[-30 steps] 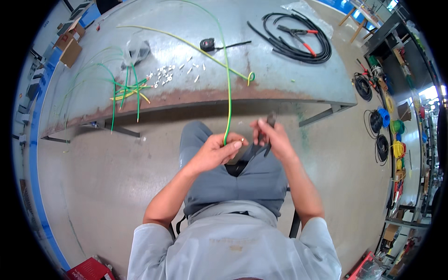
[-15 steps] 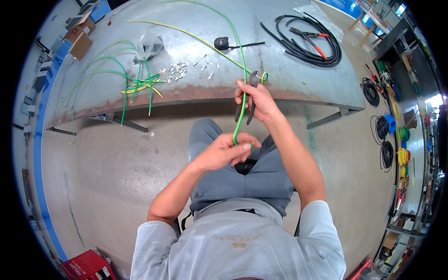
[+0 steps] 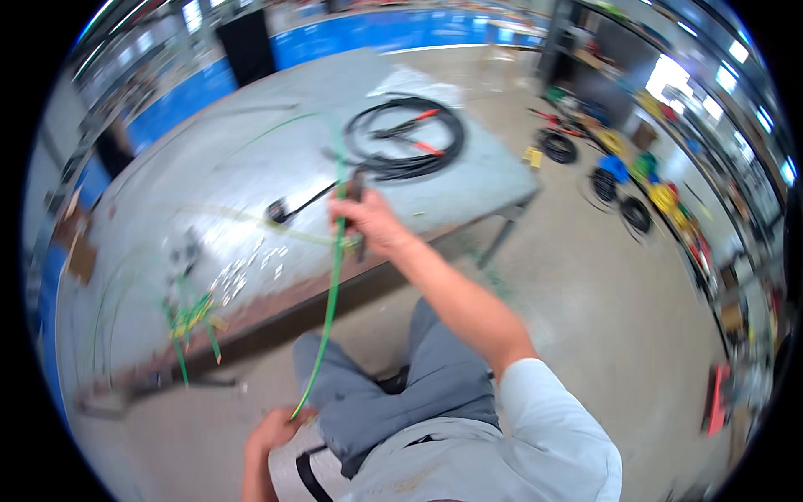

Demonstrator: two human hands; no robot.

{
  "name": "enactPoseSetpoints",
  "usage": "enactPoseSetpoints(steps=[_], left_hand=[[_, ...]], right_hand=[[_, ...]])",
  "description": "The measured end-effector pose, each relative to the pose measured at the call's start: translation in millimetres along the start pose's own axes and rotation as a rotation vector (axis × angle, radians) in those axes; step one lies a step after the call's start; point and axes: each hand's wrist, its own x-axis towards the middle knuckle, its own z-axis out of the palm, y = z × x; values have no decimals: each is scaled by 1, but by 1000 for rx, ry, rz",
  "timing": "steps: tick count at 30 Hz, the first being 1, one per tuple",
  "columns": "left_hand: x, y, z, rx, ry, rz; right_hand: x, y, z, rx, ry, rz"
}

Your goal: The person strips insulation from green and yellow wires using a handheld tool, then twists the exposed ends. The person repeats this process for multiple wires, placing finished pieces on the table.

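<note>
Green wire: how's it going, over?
Left hand holds green wire low. Right hand has wire and dark pliers, blurred. Nothing seen blocking wire between hands.

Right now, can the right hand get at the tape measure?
Probably yes: the tape measure lies close by, uncovered, though the right hand would first need freeing from the dark pliers and wire.

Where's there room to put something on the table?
Bare tabletop shows between the black cable coil and the right corner. It's crowded at the front left: short green wires, little white pieces. A tape measure lies beyond. Between left hand and right hand runs a long green wire.
</note>
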Motion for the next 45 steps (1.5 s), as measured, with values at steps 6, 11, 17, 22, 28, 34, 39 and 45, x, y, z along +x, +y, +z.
enactPoseSetpoints(steps=[6,11,17,22,28,34,39,45], left_hand=[[-29,-163,-14,-192,46,-278],[-41,-218,-30,-291,44,-462],[-25,-231,-38,-168,78,-656],[-14,-235,-55,-35,99,-707],[-4,-231,-102,334,274,-533],[83,76,-98,-152,402,303],[131,272,-64,-338,403,664],[166,351,-74,-617,339,742]], right_hand=[[-14,-55,-25,-23,-13,-108],[-28,-55,-63,10,90,-68],[-66,-55,-123,-23,241,-107],[-120,-5,-107,-212,198,12],[-162,46,-54,-64,47,-23],[-172,116,15,98,-128,55],[-169,140,53,-39,-158,119],[-174,172,46,59,-184,155]])
